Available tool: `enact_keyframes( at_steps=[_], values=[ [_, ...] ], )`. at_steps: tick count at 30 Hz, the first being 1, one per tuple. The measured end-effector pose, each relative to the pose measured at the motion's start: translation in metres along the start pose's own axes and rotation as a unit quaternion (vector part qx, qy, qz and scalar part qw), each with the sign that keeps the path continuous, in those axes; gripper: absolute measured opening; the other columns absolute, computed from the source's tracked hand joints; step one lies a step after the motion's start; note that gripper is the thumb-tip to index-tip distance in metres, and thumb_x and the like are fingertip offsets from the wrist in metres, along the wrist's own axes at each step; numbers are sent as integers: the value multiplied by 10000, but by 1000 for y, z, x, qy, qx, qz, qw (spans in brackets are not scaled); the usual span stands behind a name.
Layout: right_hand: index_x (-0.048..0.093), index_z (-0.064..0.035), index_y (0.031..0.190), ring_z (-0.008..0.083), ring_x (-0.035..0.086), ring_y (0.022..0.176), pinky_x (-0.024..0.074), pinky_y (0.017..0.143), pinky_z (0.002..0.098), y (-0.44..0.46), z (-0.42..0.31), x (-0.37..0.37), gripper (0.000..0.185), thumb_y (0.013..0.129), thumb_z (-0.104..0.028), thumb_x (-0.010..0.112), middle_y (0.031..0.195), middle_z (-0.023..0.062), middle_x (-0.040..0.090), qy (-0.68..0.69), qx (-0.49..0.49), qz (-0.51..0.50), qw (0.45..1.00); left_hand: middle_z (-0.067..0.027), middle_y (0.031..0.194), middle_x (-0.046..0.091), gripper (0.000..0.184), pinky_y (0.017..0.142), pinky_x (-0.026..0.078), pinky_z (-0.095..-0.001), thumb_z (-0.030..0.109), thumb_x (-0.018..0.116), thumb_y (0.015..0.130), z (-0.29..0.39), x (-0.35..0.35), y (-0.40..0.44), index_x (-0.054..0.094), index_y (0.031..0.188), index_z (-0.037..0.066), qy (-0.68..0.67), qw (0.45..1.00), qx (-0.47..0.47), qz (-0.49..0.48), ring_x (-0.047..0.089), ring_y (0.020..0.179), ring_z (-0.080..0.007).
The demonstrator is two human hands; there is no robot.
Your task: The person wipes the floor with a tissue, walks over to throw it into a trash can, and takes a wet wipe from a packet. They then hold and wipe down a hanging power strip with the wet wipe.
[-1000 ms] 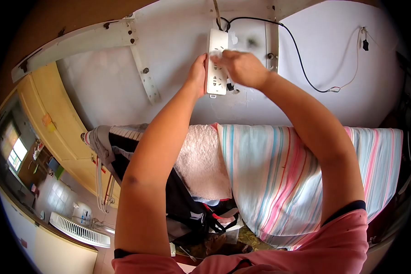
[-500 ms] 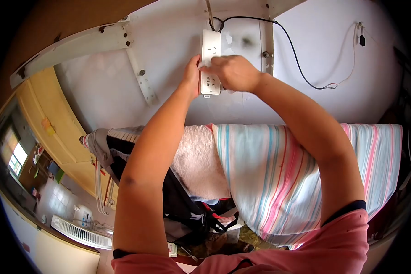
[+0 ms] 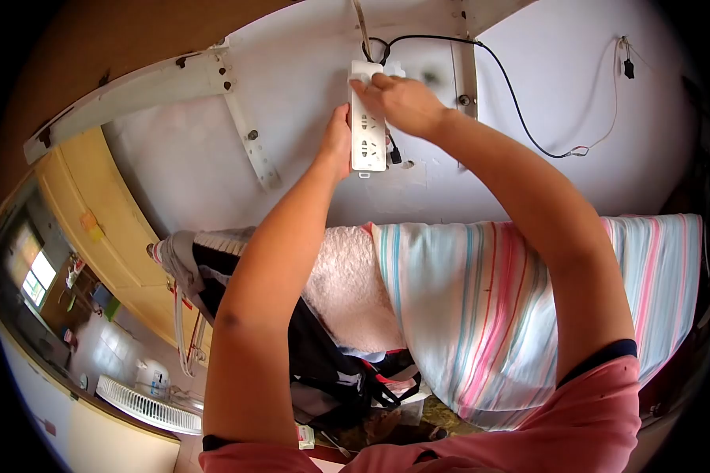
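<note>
A long white power strip (image 3: 369, 148) hangs upright against the wall, its lower sockets in plain sight. My left hand (image 3: 338, 140) is wrapped round its left edge, with the thumb along the side. My right hand (image 3: 409, 102) is closed over the strip's upper end, fingertips against its face. Bunched in those fingers is a thin white tissue (image 3: 394, 69), partly hidden by the hand. A small black plug (image 3: 395, 154) dangles just right of the strip.
A black cable (image 3: 503, 75) runs from above the strip to the right along the wall. Below hang a striped cloth (image 3: 442, 315) and a fluffy pale towel (image 3: 351, 292). Metal brackets (image 3: 248, 138) stand at the left, near a yellow cabinet (image 3: 106, 229).
My right hand has moved up the power strip from its middle to its upper end, uncovering the lower sockets and the black plug. My left hand keeps its hold.
</note>
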State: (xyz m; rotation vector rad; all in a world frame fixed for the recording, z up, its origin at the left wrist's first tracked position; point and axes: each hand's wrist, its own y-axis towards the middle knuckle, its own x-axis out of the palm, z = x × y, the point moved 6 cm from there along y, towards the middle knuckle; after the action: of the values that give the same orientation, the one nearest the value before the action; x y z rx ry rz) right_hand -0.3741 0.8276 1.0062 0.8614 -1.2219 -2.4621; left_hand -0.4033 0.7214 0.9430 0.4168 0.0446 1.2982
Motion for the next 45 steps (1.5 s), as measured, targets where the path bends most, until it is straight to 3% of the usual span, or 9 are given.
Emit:
enact_keyframes(
  at_steps=[5, 9, 16, 24, 27, 29, 36, 40, 45],
  values=[
    [485, -83, 1258, 290, 630, 813, 525, 675, 378, 11, 25, 8, 459, 809, -161, 541, 953, 115, 592, 30, 114, -15, 993, -173, 823, 636, 510, 591, 551, -386, 409, 241, 927, 0, 3, 1, 544, 1055, 20, -8, 1000, -8, 0, 638, 674, -277],
    [497, -74, 1270, 276, 629, 803, 521, 671, 379, 13, 0, 2, 465, 811, -141, 525, 961, 109, 592, -14, -50, 33, 998, -178, 831, 638, 521, 583, 552, -384, 424, 248, 924, 2, 1, -1, 542, 1057, 15, 9, 1000, 4, 5, 642, 674, -275],
    [540, -94, 1189, 329, 623, 847, 507, 679, 415, -5, 42, 10, 383, 806, -71, 532, 952, 142, 605, 55, 186, -22, 981, -199, 886, 639, 543, 630, 563, -390, 420, 228, 931, 1, 1, 1, 522, 1107, 0, 2, 1000, -4, 7, 650, 722, -294],
    [628, -75, 1064, 289, 599, 797, 480, 721, 356, -23, 47, -18, 234, 849, -159, 592, 905, 102, 624, 217, 168, 30, 961, -211, 911, 636, 546, 668, 562, -398, 407, 234, 922, 4, 5, -7, 510, 1146, -8, -2, 1000, -5, 7, 650, 770, -306],
    [617, -20, 981, 207, 593, 737, 464, 672, 322, -26, 40, -8, 200, 850, -170, 595, 843, 84, 620, 295, 196, -28, 935, -205, 906, 636, 552, 664, 561, -397, 413, 236, 919, 3, 1, -5, 510, 1147, -9, 7, 1000, -2, 0, 650, 757, -301],
    [595, 0, 886, 138, 574, 699, 444, 621, 292, -32, 38, -5, 177, 847, -173, 593, 788, 78, 612, 498, 355, -61, 789, -196, 875, 634, 532, 640, 555, -400, 401, 236, 914, 2, 1, -4, 522, 1118, 2, 1, 1000, -6, 2, 648, 735, -298],
    [569, -25, 862, 235, 637, 624, 486, 607, 336, -22, 13, 12, 205, 837, -226, 599, 753, 116, 657, 416, 271, -32, 868, -178, 856, 633, 515, 600, 553, -394, 400, 239, 917, 3, 5, -6, 532, 1087, 12, 9, 1000, 15, 1, 644, 696, -283],
    [554, -15, 885, 154, 579, 622, 449, 591, 301, -28, 16, 10, 212, 848, -214, 615, 743, 83, 624, 428, 291, -13, 856, -173, 825, 631, 501, 587, 552, -394, 391, 248, 914, 1, 6, -3, 531, 1090, 16, -11, 999, 18, -27, 642, 678, -287],
    [572, -63, 952, 295, 646, 742, 492, 666, 380, -21, 2, -1, 238, 832, -267, 600, 844, 123, 669, 341, 310, -26, 887, -145, 790, 619, 480, 573, 538, -380, 375, 225, 904, 1, 9, -5, 535, 1049, 38, 14, 1000, 6, 0, 631, 668, -270]
  ],
)
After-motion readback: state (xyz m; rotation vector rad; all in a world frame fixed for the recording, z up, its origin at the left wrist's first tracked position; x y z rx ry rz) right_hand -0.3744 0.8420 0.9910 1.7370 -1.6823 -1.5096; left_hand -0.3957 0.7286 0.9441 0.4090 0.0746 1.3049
